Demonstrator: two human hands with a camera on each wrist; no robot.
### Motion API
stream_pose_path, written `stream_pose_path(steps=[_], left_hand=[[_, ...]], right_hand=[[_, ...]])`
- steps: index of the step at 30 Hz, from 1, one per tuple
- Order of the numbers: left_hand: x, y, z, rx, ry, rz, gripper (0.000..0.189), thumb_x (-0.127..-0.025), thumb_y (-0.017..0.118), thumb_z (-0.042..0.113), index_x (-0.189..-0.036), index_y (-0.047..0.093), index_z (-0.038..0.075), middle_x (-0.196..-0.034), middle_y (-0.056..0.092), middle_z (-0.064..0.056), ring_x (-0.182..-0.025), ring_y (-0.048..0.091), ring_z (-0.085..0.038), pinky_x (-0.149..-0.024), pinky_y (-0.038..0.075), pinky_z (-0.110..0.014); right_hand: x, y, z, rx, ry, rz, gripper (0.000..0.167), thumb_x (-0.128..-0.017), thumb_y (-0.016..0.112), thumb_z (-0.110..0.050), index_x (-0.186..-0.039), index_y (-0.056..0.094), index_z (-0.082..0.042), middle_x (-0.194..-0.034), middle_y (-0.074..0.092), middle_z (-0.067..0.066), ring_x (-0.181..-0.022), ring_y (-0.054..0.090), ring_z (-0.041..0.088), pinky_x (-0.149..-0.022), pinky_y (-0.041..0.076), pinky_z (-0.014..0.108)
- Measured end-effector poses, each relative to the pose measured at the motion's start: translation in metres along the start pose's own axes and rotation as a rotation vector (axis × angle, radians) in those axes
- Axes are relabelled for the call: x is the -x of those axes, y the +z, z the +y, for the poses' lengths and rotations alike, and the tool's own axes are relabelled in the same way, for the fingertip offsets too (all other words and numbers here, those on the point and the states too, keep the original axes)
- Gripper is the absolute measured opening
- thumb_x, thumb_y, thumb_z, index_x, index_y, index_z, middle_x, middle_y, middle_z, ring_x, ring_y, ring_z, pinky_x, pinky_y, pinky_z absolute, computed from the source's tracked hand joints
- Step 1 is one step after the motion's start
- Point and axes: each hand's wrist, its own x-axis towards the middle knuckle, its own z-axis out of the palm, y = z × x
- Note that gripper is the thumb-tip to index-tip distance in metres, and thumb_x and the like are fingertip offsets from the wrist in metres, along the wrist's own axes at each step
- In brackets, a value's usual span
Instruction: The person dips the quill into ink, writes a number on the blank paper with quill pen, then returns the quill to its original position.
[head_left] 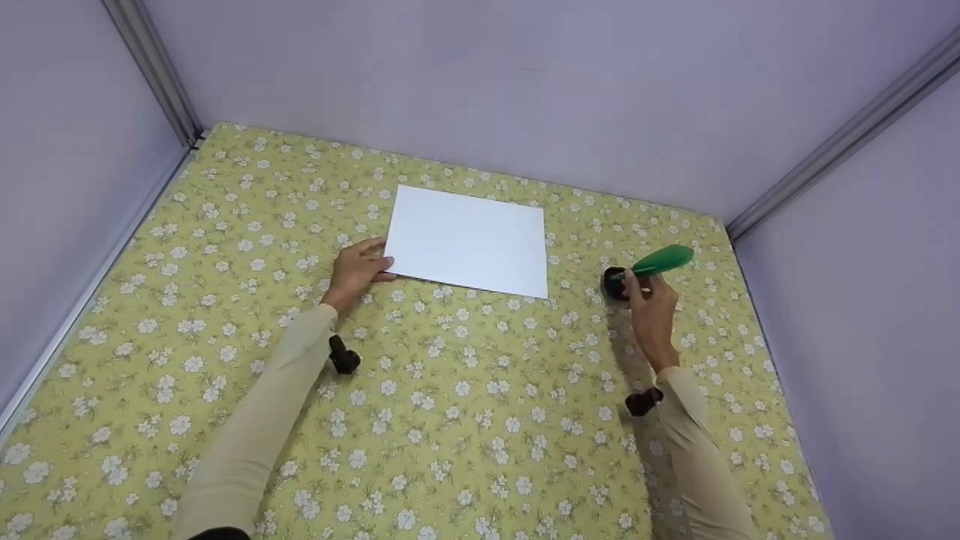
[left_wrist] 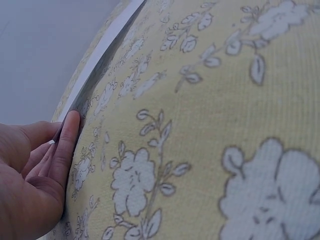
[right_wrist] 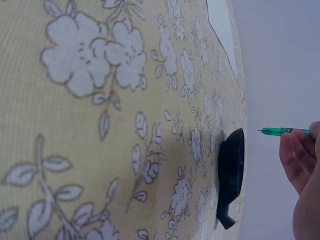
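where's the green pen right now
In the head view, the pen is on the right, pinched in the right hand, raised by the black dish and right of the white sheet.

A floral cloth (head_left: 465,442) covers the bench (head_left: 187,315), its yellow-green ground scattered with white blossoms; in both wrist views these show dark outlines, stems, small leaves and a finely ribbed weave. Beyond the bench's far edge stands a plain, pale lilac back wall (head_left: 487,82), with a faint short mark on it. A left wall (head_left: 60,135) and a right wall (head_left: 885,300), similarly pale, flank the bench. A grey metal post (head_left: 150,67) rises by the bench's far left corner, near small dark fittings (head_left: 198,139); a second grey post (head_left: 840,142) rises by its far right corner.
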Motion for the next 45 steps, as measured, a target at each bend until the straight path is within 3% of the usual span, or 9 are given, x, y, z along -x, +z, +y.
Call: stream_pose_path(steps=[4, 8, 16, 25, 28, 34, 39, 45], left_hand=[[0.001, 0.001, 0.0, 0.004, -0.001, 0.003, 0.055, -0.105, 0.062, 0.005, -0.158, 0.046, 0.003, -0.141, 0.06, -0.029, -0.084, 0.077, -0.013, -0.09, 0.065, -0.029], [0.001, 0.002, -0.001, 0.011, 0.004, 0.001, 0.056, -0.105, 0.062, 0.004, -0.158, 0.045, 0.002, -0.142, 0.059, -0.03, -0.086, 0.077, -0.013, -0.09, 0.065, -0.029], [0.002, 0.0, -0.004, 0.01, 0.025, 0.002, 0.054, -0.105, 0.061, 0.002, -0.157, 0.046, 0.002, -0.142, 0.06, -0.029, -0.086, 0.076, -0.012, -0.089, 0.065, -0.028], [0.002, 0.001, -0.005, -0.008, 0.05, 0.01, 0.055, -0.105, 0.062, 0.004, -0.157, 0.046, 0.002, -0.143, 0.059, -0.03, -0.081, 0.076, -0.009, -0.086, 0.066, -0.026], [0.004, 0.001, -0.007, -0.034, 0.063, 0.003, 0.054, -0.105, 0.062, 0.004, -0.157, 0.046, 0.001, -0.144, 0.058, -0.031, -0.082, 0.076, -0.009, -0.087, 0.065, -0.026], [0.006, 0.0, -0.008, -0.078, 0.072, -0.001, 0.054, -0.105, 0.062, 0.006, -0.157, 0.046, 0.001, -0.142, 0.06, -0.031, -0.082, 0.077, -0.009, -0.088, 0.065, -0.027], [0.006, 0.001, -0.008, -0.079, 0.075, 0.023, 0.053, -0.105, 0.062, 0.005, -0.156, 0.047, 0.0, -0.136, 0.062, -0.033, -0.077, 0.075, -0.006, -0.085, 0.066, -0.025], [0.005, 0.002, -0.01, -0.096, 0.09, 0.023, 0.053, -0.105, 0.062, 0.004, -0.156, 0.047, -0.001, -0.136, 0.062, -0.033, -0.079, 0.074, -0.004, -0.084, 0.065, -0.024]], right_hand=[[0.002, -0.001, 0.003, 0.001, 0.0, -0.025, 0.021, -0.106, 0.063, -0.01, -0.107, 0.071, 0.01, -0.097, 0.072, 0.027, -0.079, 0.067, 0.036, -0.063, 0.056, 0.012], [0.003, -0.002, 0.004, -0.009, 0.01, -0.042, 0.024, -0.106, 0.064, -0.017, -0.107, 0.072, 0.006, -0.096, 0.073, 0.022, -0.079, 0.068, 0.039, -0.062, 0.059, 0.02], [0.005, 0.005, -0.001, 0.039, -0.055, -0.101, 0.023, -0.107, 0.062, -0.012, -0.109, 0.069, 0.009, -0.096, 0.071, 0.027, -0.081, 0.069, 0.042, -0.067, 0.05, 0.009], [-0.002, 0.012, -0.006, 0.031, -0.078, -0.058, 0.021, -0.107, 0.062, -0.009, -0.105, 0.068, 0.011, -0.095, 0.071, 0.026, -0.081, 0.069, 0.042, -0.068, 0.05, 0.008], [-0.001, 0.015, -0.006, 0.033, -0.073, -0.038, 0.021, -0.106, 0.063, -0.009, -0.103, 0.07, 0.01, -0.093, 0.072, 0.025, -0.077, 0.069, 0.03, -0.066, 0.049, 0.008], [0.006, 0.018, -0.035, 0.022, -0.063, -0.007, 0.011, -0.104, 0.061, 0.002, -0.1, 0.068, 0.011, -0.088, 0.069, 0.023, -0.072, 0.058, -0.005, -0.063, 0.046, 0.009], [0.007, 0.019, -0.039, -0.007, -0.043, -0.025, 0.014, -0.104, 0.06, 0.002, -0.102, 0.066, 0.014, -0.088, 0.07, 0.018, -0.074, 0.06, -0.004, -0.064, 0.047, 0.008], [0.009, 0.018, -0.045, -0.083, -0.042, -0.063, 0.016, -0.105, 0.06, 0.003, -0.103, 0.065, 0.017, -0.083, 0.067, 0.02, -0.067, 0.059, 0.001, -0.056, 0.048, 0.014]])
